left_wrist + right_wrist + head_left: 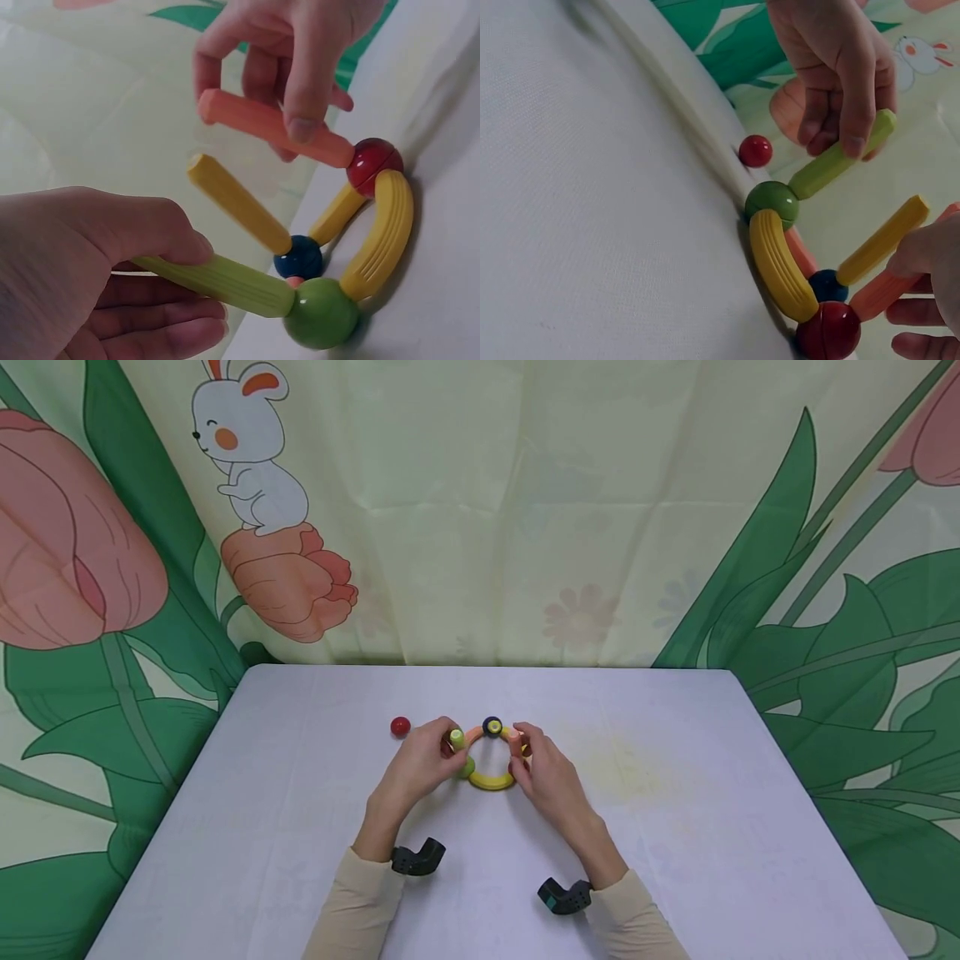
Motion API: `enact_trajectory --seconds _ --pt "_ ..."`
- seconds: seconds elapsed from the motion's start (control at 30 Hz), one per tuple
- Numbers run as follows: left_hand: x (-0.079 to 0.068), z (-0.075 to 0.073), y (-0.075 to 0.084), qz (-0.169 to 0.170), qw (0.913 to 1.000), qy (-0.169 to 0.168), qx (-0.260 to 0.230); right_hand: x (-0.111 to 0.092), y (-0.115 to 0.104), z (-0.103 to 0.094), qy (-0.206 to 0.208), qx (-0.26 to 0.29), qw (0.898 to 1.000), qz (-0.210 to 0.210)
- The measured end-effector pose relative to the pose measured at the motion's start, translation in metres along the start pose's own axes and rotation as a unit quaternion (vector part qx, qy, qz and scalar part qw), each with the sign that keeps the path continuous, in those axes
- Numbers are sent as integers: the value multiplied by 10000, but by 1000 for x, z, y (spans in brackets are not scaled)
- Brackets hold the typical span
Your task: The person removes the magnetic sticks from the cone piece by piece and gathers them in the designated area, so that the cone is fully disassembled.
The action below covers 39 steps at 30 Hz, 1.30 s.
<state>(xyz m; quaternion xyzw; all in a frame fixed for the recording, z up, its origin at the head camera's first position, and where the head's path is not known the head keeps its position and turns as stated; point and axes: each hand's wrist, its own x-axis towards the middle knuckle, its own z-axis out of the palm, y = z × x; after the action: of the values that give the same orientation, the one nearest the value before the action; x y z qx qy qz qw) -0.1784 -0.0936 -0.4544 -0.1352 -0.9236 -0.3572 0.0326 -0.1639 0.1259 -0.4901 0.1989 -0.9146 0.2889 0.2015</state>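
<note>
A ring (491,783) of bent sticks and balls lies flat in the middle of the table, between the two hands. A green ball (322,313), a red ball (373,166) and a blue ball (298,256) make its corners. A bent yellow stick (778,266) joins the green and red balls at the front.

On the blue ball, a straight yellow stick (238,202) stands up with no hand on it. The left hand (431,753) pinches a green stick (244,285) between thumb and fingers, its foot touching the green ball. The right hand (551,772) pinches a pink stick (255,124) the same way, its foot touching the red ball.

So the step now looks like standing sticks up on the balls. The next move seems to call for getting both straight, then letting go gently.

A loose red ball (401,727) sits apart, beyond the left hand. Behind the table (262,827) hangs a rabbit curtain (450,485).
</note>
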Motion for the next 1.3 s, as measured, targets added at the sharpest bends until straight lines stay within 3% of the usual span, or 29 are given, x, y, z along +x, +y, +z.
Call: enact_trajectory --seconds 0.4,0.6,0.97,1.3 --pt "-3 -18 -6 -412 9986 -329 -66 2 7 -10 -88 270 9992 285" --pt "-3 -23 -10 -503 9979 -409 29 2 14 -19 -250 318 9970 652" --pt "-3 -25 -14 -901 9901 -993 425 6 25 -38 -1209 -97 9832 1363" --pt "1 -11 -13 -974 9798 -1436 994 7 29 -41 -2033 -317 9665 1534"
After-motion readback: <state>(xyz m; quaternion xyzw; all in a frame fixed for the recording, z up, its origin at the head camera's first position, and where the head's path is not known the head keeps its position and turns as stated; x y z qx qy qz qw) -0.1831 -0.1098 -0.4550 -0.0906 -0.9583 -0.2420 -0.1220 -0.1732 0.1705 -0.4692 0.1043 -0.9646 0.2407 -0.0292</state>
